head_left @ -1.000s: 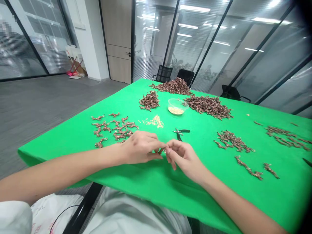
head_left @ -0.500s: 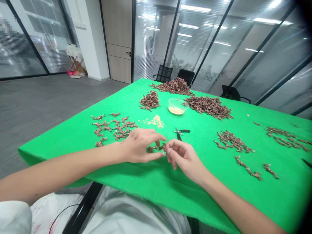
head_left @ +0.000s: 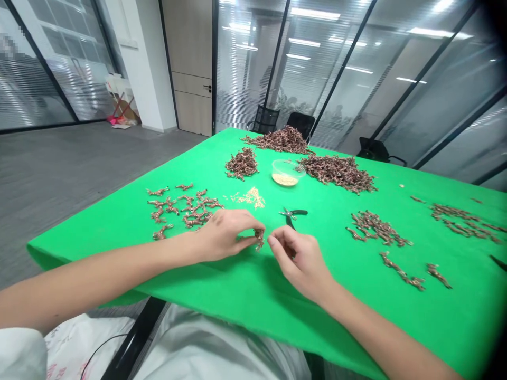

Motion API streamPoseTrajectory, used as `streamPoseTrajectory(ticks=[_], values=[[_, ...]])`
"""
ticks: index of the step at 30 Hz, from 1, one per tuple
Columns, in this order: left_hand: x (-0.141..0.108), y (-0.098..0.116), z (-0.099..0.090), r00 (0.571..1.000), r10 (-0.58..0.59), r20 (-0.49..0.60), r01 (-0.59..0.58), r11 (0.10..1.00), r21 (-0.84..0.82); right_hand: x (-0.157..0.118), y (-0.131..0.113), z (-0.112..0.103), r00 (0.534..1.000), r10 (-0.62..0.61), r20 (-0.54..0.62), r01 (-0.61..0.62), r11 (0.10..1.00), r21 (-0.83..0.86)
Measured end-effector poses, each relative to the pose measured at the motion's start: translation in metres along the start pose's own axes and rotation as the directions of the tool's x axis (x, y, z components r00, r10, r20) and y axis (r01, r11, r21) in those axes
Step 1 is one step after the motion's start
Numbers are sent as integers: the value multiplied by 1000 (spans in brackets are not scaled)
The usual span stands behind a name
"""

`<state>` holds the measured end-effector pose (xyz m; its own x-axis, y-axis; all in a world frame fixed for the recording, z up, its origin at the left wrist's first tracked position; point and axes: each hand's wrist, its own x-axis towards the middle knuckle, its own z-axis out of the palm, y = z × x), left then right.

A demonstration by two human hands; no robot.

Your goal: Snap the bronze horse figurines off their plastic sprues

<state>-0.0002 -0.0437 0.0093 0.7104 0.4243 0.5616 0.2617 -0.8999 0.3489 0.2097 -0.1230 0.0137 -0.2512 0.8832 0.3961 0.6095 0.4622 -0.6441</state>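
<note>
A small copper-coloured cast piece (head_left: 259, 238) is pinched narrowly by the left hand (head_left: 225, 236) above the green cloth (head_left: 79, 240), while the loosely curled right hand (head_left: 299, 258), its grip unclear, is held just beside it, near black-handled pliers (head_left: 292, 215).

text: none readable | labels: none | brands: none | numbers: none | signs: none
</note>
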Motion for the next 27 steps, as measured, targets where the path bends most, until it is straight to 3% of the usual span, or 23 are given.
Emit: streamPoseTrajectory(ticks=[5, 11, 15, 18, 21, 27], values=[[1, 0, 2, 992, 114, -60, -108, 991, 83, -1, 2, 1, 1000, -15, 20, 15, 1000, -23], [2, 0, 2, 979, 73, -189, -50, 991, 123, -3, 5, 4, 988, -75, 134, 84, 994, -65], [0, 0, 2, 974, 57, -220, -35, 994, 102, -4, 4, 8, 975, -103, 199, 115, 992, -48], [-1, 1, 2, 973, 75, -218, -58, 995, 84, -5, 3, 11, 969, -73, 235, 70, 997, 20], [-1, 4, 1, 974, 98, -204, -87, 994, 60, -6, 1, 11, 980, -54, 191, 49, 998, 34], [1, 5, 3, 979, 104, -174, -104, 995, 11, -6, 3, 9, 989, -114, 99, 117, 993, -28]])
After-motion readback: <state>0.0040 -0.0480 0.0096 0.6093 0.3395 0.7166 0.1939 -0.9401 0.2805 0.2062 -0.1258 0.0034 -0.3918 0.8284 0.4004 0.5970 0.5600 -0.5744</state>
